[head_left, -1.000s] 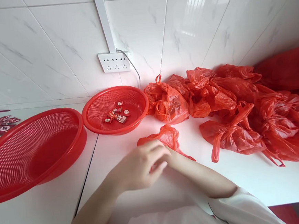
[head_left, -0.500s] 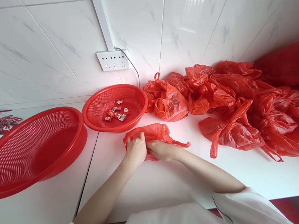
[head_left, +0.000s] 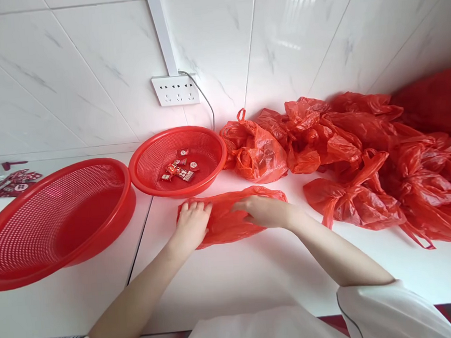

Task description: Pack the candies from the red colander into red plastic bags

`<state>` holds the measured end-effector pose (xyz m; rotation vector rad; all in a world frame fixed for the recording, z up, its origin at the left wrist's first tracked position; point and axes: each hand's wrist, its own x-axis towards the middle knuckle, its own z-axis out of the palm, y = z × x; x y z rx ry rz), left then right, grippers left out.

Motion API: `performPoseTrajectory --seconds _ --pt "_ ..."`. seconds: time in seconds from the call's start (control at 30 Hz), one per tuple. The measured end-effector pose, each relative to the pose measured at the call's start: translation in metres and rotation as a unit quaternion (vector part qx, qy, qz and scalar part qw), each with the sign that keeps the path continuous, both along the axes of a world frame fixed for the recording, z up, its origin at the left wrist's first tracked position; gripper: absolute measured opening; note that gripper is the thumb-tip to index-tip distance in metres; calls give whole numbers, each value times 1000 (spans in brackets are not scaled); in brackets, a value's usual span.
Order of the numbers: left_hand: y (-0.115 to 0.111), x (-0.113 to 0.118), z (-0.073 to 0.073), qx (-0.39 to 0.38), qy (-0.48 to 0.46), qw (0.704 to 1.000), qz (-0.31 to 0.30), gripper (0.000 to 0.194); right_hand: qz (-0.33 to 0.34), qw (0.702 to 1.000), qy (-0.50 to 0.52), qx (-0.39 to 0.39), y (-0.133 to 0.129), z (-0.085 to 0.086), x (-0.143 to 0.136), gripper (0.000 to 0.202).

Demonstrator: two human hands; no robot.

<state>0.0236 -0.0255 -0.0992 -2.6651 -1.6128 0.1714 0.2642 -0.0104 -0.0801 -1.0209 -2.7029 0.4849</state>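
Note:
A red plastic bag (head_left: 227, 218) lies spread out flat on the white table in front of me. My left hand (head_left: 194, 222) is at the bag's left end, its fingers bent over the plastic and closed on it. My right hand (head_left: 260, 211) rests over the right part of the bag, fingers apart and pointing left. Just behind the bag stands a round red basket (head_left: 141, 188) with several small wrapped packets (head_left: 185, 174) in it.
A larger red basket (head_left: 122, 219) stands at the left, with dark red packets (head_left: 14, 184) behind it. Several knotted red bags (head_left: 360, 200) are heaped at the right. A power socket (head_left: 176, 90) with a cable is on the tiled wall.
The red bag, bunched up before, is now spread wider and flatter. My hands have moved apart, the left one to the left and the right one to the right. The view has shifted slightly.

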Motion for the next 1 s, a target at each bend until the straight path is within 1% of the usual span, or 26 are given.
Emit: performPoseTrajectory --seconds 0.03,0.07,0.1,0.13,0.2,0.23,0.27,0.3,0.37,0.4,0.43,0.47,0.53,0.6,0.67,0.73,0.77,0.8,0.83,0.87,0.9,0.93,0.97,1.0 --pt "-4 6 2 7 -7 1000 -3 47 43 999 9 -3 -5 6 -4 28" --pt "-9 11 3 11 -13 1000 -2 43 85 996 18 11 -8 11 -7 30" --pt "-13 16 3 9 -19 1000 1 41 116 992 30 40 -10 14 -10 32" --pt "-16 19 2 -1 -25 1000 4 42 134 988 35 74 -11 17 -12 34" --pt "-20 19 0 -43 -48 998 4 51 147 982 10 119 -7 15 -10 31" --pt "-20 17 -2 -73 -62 995 -2 61 149 982 -15 119 -4 12 -7 28" --pt "-20 12 -4 -102 -77 992 -11 73 145 983 -43 103 0 7 -2 28" --pt "-18 6 -6 -127 -93 987 -18 83 132 986 -70 78 4 0 4 38" --pt "-14 -8 -10 -169 -118 978 -38 95 79 991 -106 23 12 -16 16 73" --pt "-12 -16 -12 -186 -131 973 -48 98 50 992 -114 -2 14 -25 22 88" --pt "-9 -23 -14 -203 -142 967 -59 100 29 992 -118 -25 17 -34 26 97" --pt "-7 -29 -15 -219 -151 962 -62 103 16 991 -120 -48 19 -43 30 101" --pt "-3 -38 -18 -245 -166 953 -60 105 13 988 -123 -91 21 -59 35 104" --pt "0 -42 -21 -260 -186 946 -51 101 16 985 -122 -125 22 -70 37 106" --pt "4 -44 -22 -263 -214 940 -47 90 12 983 -113 -146 22 -75 38 109" --pt "9 -45 -21 -270 -256 928 -36 82 4 983 -96 -153 21 -73 38 108" --pt "13 -46 -21 -281 -285 916 -27 79 -1 985 -82 -154 20 -69 38 106" --pt "17 -47 -20 -297 -325 898 -12 75 -5 986 -60 -153 19 -64 37 101" --pt "21 -47 -18 -312 -377 872 15 70 -10 988 -33 -147 18 -58 36 93" --pt "26 -48 -17 -324 -439 836 55 64 -15 991 0 -135 16 -51 33 81" --pt "31 -47 -14 -334 -506 788 106 57 -21 993 35 -113 15 -43 30 68" --pt "36 -47 -12 -345 -567 730 164 53 -28 994 69 -83 13 -36 26 55" --pt "40 -46 -9 -359 -615 665 223 57 -35 993 99 -46 12 -28 21 46" --pt "45 -44 -6 -378 -648 602 273 65 -39 991 124 -7 11 -20 15 40"
